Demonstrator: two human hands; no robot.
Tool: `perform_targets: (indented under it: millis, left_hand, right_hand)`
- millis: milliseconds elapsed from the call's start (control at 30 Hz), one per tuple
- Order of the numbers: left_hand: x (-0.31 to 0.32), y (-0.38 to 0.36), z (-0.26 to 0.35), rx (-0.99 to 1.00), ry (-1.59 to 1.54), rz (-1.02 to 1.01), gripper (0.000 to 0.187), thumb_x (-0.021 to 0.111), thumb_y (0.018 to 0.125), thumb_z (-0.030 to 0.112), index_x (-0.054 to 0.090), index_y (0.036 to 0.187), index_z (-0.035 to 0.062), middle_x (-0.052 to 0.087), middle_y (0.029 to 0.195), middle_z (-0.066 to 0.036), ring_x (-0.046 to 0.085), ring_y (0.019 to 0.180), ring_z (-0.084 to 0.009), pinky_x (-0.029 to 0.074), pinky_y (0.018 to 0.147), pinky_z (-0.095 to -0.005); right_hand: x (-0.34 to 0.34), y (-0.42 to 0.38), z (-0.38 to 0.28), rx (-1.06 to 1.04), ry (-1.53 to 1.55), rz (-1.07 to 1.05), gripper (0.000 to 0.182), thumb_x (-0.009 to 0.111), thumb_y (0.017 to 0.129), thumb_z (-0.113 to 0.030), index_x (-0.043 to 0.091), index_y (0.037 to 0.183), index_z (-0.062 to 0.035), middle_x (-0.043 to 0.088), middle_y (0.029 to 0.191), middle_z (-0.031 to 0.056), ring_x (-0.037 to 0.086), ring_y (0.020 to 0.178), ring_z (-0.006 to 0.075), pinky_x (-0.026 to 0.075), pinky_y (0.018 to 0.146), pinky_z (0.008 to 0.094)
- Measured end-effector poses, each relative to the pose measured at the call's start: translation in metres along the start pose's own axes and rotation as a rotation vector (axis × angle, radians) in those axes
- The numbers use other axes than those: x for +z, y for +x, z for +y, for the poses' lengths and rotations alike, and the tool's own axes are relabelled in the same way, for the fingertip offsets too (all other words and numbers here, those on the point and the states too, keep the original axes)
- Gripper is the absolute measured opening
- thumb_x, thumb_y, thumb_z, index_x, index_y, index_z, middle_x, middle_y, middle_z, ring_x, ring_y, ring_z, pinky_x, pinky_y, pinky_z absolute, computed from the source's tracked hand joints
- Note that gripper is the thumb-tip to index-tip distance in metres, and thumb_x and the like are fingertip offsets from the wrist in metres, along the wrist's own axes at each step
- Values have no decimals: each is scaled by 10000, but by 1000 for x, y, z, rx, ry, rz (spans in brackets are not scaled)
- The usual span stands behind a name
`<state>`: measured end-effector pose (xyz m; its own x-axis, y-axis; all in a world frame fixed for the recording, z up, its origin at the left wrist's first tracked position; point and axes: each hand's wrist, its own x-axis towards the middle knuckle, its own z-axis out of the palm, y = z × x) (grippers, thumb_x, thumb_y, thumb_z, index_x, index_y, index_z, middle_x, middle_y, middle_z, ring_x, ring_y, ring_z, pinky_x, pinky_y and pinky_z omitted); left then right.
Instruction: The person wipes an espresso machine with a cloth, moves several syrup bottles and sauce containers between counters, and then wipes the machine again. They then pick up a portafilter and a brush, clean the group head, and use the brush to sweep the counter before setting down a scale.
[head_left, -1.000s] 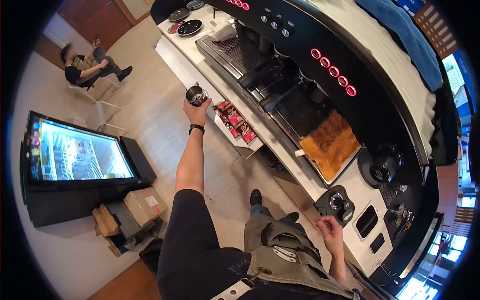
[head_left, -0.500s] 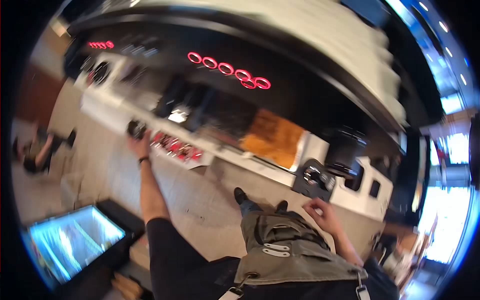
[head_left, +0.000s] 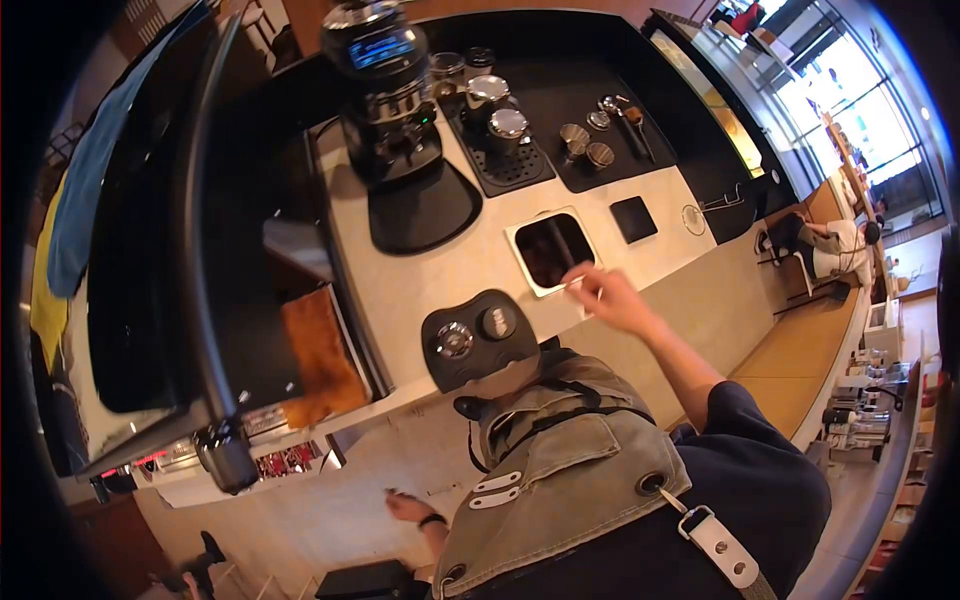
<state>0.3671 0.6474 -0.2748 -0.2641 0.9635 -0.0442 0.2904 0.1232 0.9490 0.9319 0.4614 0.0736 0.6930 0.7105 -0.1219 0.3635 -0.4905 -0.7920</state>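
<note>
My right hand (head_left: 612, 297) hovers at the near right edge of a square, white-rimmed opening (head_left: 511, 244) set into the counter. Its fingers are loosely bent and apart, and nothing shows in them. Just left of it, a black tamping stand (head_left: 480, 372) at the counter's front edge holds a round metal-topped tool (head_left: 455, 340) and a second round piece (head_left: 498, 321). My left hand (head_left: 407, 508), with a black wristband, hangs low beside my apron below the counter edge. Its fingers look loosely apart, with nothing clearly held.
A coffee grinder (head_left: 375, 75) with a lit screen stands behind on the counter. Metal-lidded canisters (head_left: 507, 125), small cups (head_left: 573, 140) and a black square pad (head_left: 633, 219) lie around it. A brown cloth (head_left: 318, 345) and a black handle (head_left: 226, 458) are at left. A person sits far right (head_left: 835, 245).
My view has swung right along the counter. My left hand has come away from the dark round object at the counter and dropped to my side. My right hand now reaches over the counter edge.
</note>
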Motion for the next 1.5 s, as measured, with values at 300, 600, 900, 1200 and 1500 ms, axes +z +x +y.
perform_targets:
  millis: [300,600,900,1200,1500]
  left_hand:
    - [261,-164,395,411,-329,-774,114,695,930,65,655,838,9,607,696,-20,509,610,-86,415,567,-261]
    - [602,-260,448,620,-25,-1071,834,851,818,133,399,1512,35,558,1416,-183,519,1338,-333,421,1133,-459]
    - [677,-275,449,585,-122,-1175,1116,911,745,70,218,1620,53,389,1592,-251,444,1458,-337,385,1208,-423]
    - [678,-281,461,525,-71,-1166,811,862,820,72,446,1516,41,659,1363,-160,663,1213,-256,537,1019,-364]
    - [661,-280,451,733,-98,-976,633,843,846,90,556,1407,35,697,1265,-132,695,1105,-235,555,958,-352]
  right_hand:
    - [-138,185,154,-203,-314,429,891,899,704,-156,451,1470,-75,495,1454,195,460,1350,406,414,1131,465]
    - [-188,222,215,-137,78,228,663,761,761,-121,535,1380,-46,590,1328,149,580,1254,343,483,1047,404]
    - [-216,258,229,-163,-115,115,760,785,740,-116,497,1442,-80,555,1390,173,538,1315,376,461,1094,447]
    - [-211,289,212,-153,-178,-105,640,786,725,-187,637,1335,-62,633,1302,154,569,1266,363,471,1090,450]
    - [-221,246,213,-181,36,104,688,807,729,-65,549,1365,-20,601,1300,171,586,1254,330,491,1052,394]
